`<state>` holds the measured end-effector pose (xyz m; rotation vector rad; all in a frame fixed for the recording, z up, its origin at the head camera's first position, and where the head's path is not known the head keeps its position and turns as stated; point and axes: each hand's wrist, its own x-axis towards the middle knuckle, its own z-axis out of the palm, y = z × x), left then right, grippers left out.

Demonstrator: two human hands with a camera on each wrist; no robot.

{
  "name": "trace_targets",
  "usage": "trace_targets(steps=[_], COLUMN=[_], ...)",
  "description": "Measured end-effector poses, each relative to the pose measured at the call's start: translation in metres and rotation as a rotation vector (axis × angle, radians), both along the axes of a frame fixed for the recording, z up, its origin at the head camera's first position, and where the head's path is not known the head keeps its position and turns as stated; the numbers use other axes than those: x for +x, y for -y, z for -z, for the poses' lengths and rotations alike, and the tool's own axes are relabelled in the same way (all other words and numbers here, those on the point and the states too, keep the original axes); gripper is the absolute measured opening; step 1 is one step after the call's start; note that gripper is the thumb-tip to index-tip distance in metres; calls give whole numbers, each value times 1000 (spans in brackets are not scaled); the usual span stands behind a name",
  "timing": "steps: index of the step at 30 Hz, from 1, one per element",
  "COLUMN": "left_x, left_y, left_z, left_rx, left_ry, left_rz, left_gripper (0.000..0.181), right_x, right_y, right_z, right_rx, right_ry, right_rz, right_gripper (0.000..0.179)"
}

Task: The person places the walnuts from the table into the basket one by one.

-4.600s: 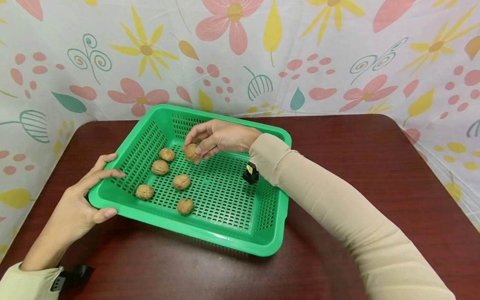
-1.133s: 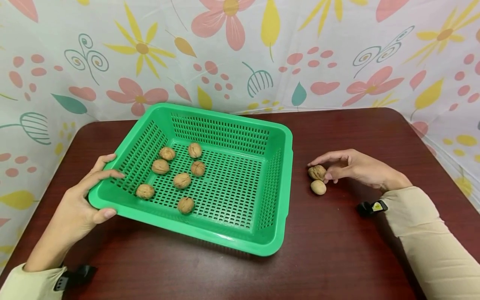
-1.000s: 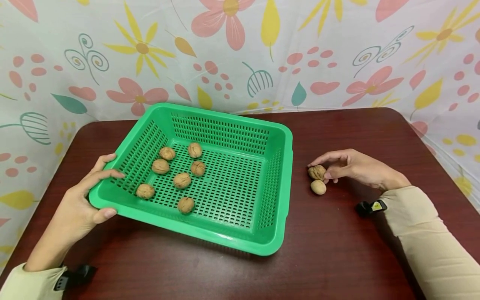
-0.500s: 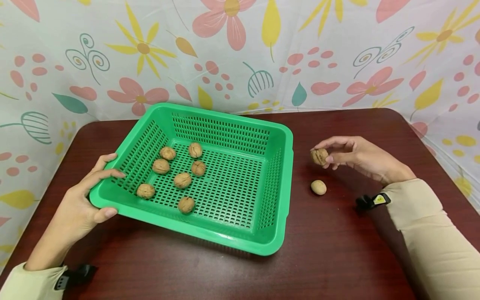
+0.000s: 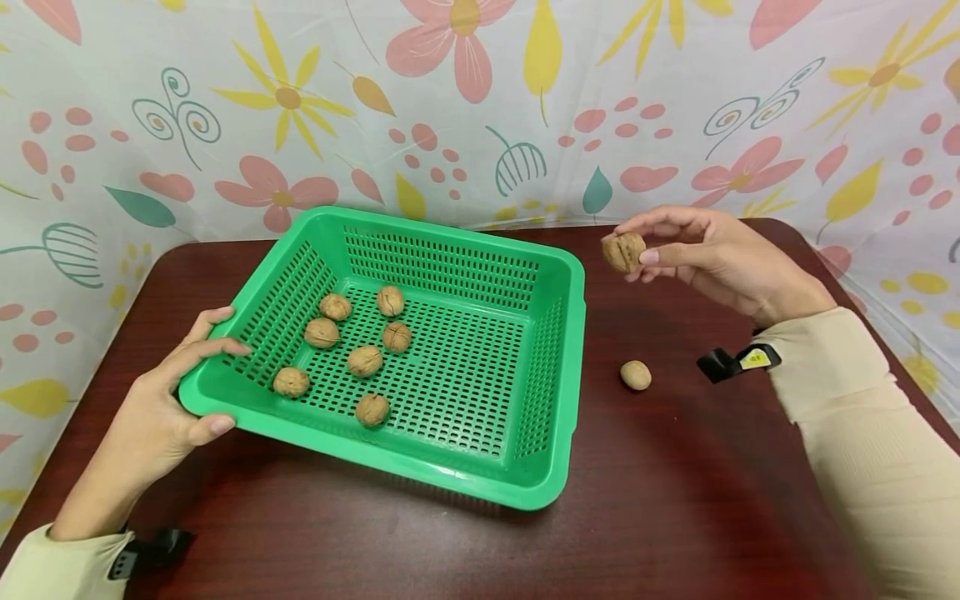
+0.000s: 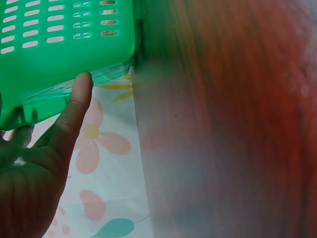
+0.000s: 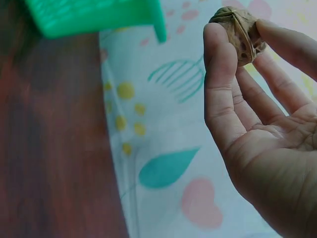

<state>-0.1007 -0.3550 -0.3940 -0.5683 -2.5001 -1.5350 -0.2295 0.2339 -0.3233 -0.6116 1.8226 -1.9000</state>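
Note:
A walnut (image 5: pixel 624 252) is pinched between the thumb and fingers of my right hand (image 5: pixel 712 250), raised above the table beyond the basket's right end. The right wrist view shows the same walnut (image 7: pixel 238 33) at the fingertips. My left hand (image 5: pixel 161 400) grips the left corner of the green plastic basket (image 5: pixel 360 446), fingers over the rim and thumb along its front. Several walnuts (image 5: pixel 365 362) lie on the left half of the basket's slotted floor. On the table right of the basket sits a smaller, smooth, pale tan oval thing (image 5: pixel 636 375).
The dark red-brown table (image 5: pixel 675 500) carries the basket. Behind its far edge hangs a white cloth (image 5: pixel 480 125) printed with flowers and leaves. Each wrist wears a black camera strap, and the one on the right wrist (image 5: pixel 738 361) hangs over the table.
Since the earliest frame, two walnuts have come to lie in the basket. My right hand has lifted another walnut off the table, up and away from the small oval thing. The left hand keeps its place.

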Motion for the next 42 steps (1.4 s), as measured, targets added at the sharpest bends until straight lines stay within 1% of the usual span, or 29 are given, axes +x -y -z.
trace_targets(steps=[3,7,11,13,16,18,22,25,30,33,37,40,42], left_x=[0,0,-1,-1,0,0,-1,-1,-2,-2,-2,-2,-2], left_y=[1,1,1,1,0,-1,-1,-1,-3,-3,-3,-3,-3], left_z=[0,1,1,1,1,1,2,2,3,3,3,3,3], left_rx=[-1,2,4,5,7,7,9,7,15,16,8,6,7], left_ry=[-4,-7,-10,-10,-5,0,2,2,-2,-8,-7,1,3], left_rz=[2,5,7,7,7,9,13,10,13,14,6,4,6], left_gripper=[65,65,65,65,65,66,67,66,66,67,67,66,66], right_x=[-3,-7,-10,-13,-19,-23,-28,-31,-37,-41,-43,-45,-46], right_y=[15,40,68,82,102,114,137,155,184,199,216,224,228], right_z=[-9,-21,-30,-33,-36,-37,-39,-37,-27,-21,-14,-7,-2], right_rx=[-28,-29,24,41,54,61,69,38,-1,7,32,50,61], right_ry=[-7,-6,-7,-3,0,-3,-13,4,46,59,99,131,137], right_rz=[-34,-71,-92,-112,-164,-205,-252,-291,-354,-386,-422,-441,-454], right_gripper=[38,40,37,34,32,31,31,33,33,34,35,35,34])
